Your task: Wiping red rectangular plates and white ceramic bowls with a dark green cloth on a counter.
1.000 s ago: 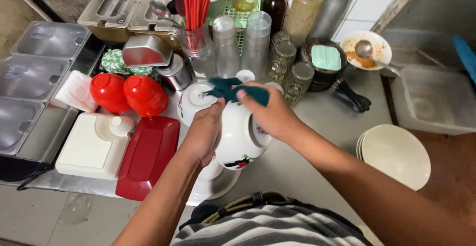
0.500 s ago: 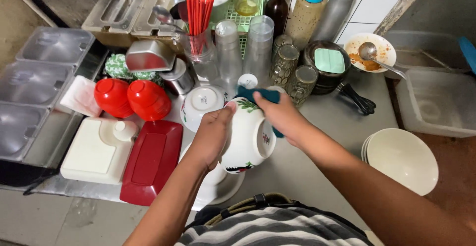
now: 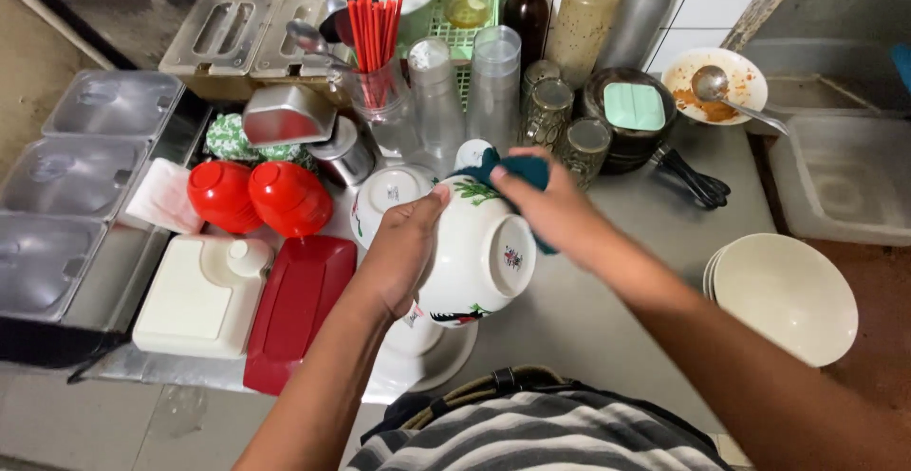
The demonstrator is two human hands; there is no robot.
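My left hand [image 3: 403, 248] grips a white patterned bowl [image 3: 479, 253] by its rim, tilted on its side so its base faces me. My right hand [image 3: 555, 210] presses a dark teal cloth [image 3: 517, 172] against the bowl's upper outer wall. The bowl is held above a stack of white bowls and a plate [image 3: 427, 348] on the grey counter. Another white bowl [image 3: 389, 191] sits just behind my left hand.
Two red lidded pots [image 3: 256, 196], a red tray [image 3: 299, 305] and a white box [image 3: 199, 291] lie left. Steel containers [image 3: 71, 191] line the far left. Red chopsticks in a glass [image 3: 375, 63], plastic cups, bottles and jars stand behind. Stacked cream bowls [image 3: 783, 295] sit right.
The bowl has been turned so its base now faces me, and my right hand with the cloth has slid to the upper right of it.
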